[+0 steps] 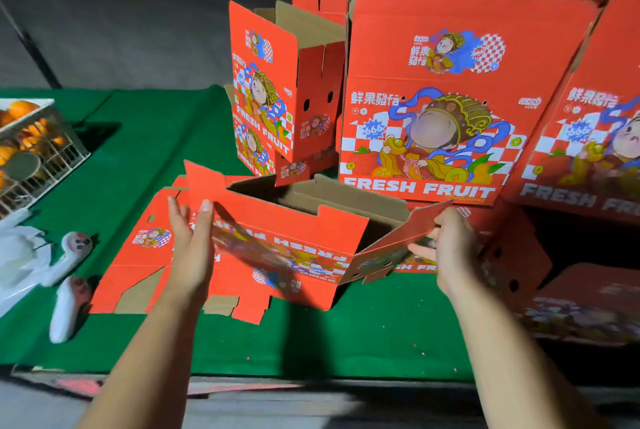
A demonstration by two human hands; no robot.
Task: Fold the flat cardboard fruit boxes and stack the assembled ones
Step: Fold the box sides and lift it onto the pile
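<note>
Two hands work a half-opened red box (294, 238) mid-worktop (381, 331): left hand (192, 248) flat against its side, right hand (450, 248) pinching an end flap. Wire basket (65, 151), left edge, holds oranges (20, 109).

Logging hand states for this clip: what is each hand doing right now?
Left hand: open, straight fingers pressing the side panel of the half-folded fruit box.
Right hand: fingers curled, gripping the box's end flap.
</note>
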